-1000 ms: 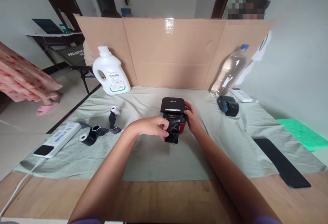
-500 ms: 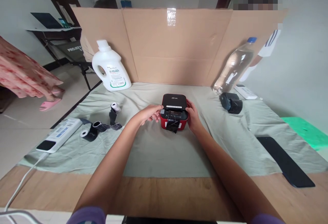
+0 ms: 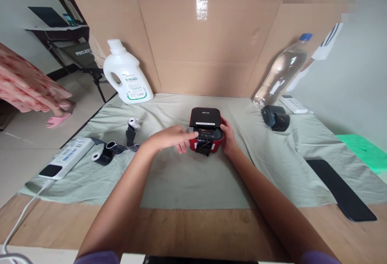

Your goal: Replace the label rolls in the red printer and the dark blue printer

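Observation:
A small red and black receipt printer sits on the cloth in front of me. A crinkled black strip hangs from the slot down its front. My right hand grips the printer's right side, thumb at the top edge and fingers behind. On the other side, my left hand reaches out with its index finger stretched to the left end of the strip at the slot. Its other fingers are loosely bent and hold nothing.
On the left lie several rolls, including a black one, and a white power strip. Behind stand a detergent bottle and a cardboard screen. A water bottle, a black device and a dark flat slab are right.
My left hand has moved from the printer's upper left edge to its front, its index finger now stretched out over the slot. My right hand stays on the right side. The view tilts slightly.

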A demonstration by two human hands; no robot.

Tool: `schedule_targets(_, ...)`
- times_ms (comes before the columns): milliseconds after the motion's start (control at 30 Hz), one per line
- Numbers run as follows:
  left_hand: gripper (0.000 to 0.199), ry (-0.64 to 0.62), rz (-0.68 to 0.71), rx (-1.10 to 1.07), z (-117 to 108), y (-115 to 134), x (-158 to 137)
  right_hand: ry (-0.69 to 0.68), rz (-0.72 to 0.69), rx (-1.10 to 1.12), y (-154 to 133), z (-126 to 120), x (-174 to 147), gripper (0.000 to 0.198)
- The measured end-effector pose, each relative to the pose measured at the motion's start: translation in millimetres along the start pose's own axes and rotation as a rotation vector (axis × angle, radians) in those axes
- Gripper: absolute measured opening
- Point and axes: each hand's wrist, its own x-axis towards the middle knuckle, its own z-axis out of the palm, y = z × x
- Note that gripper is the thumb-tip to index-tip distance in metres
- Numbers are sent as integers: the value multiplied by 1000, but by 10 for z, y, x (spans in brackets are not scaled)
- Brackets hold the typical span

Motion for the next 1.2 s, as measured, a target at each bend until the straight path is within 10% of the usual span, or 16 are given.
schedule_targets(400, 54, 306, 369, -247, 951, -454, 134, 39, -40, 75, 64, -1, 62, 47)
schedule_targets(967, 52, 253, 364, -250, 943, -521, 50, -15, -89, 99, 53, -31, 81, 45)
schedule_targets(1200, 47, 600, 335, -417, 534, -527, 326, -3, -54, 93, 63, -37, 87, 48)
